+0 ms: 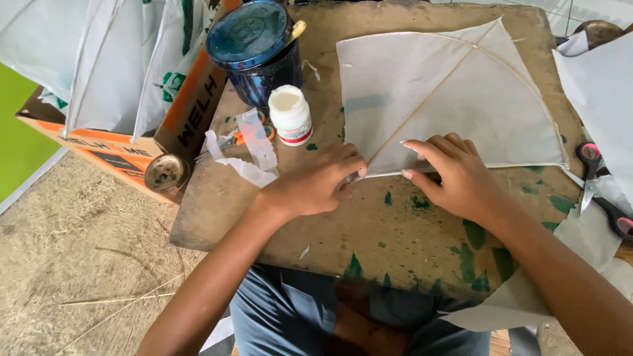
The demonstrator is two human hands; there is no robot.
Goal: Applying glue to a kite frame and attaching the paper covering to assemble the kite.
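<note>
A white paper kite (455, 99) with thin stick spars lies flat on a worn brown board (369, 231) stained with green paint. My left hand (323, 181) pinches the kite's near corner, where the straight spar ends. My right hand (455, 175) rests just to the right, fingers spread and pressing down on the kite's lower edge. Both hands touch the paper at the board's middle.
A small white glue bottle (291, 115), orange-handled scissors (247, 135) under paper strips and a dark blue tin (254, 46) sit at the board's far left. Pink-handled scissors (597, 184) lie at the right edge. A cardboard box (125, 148) holds more white kites on the left.
</note>
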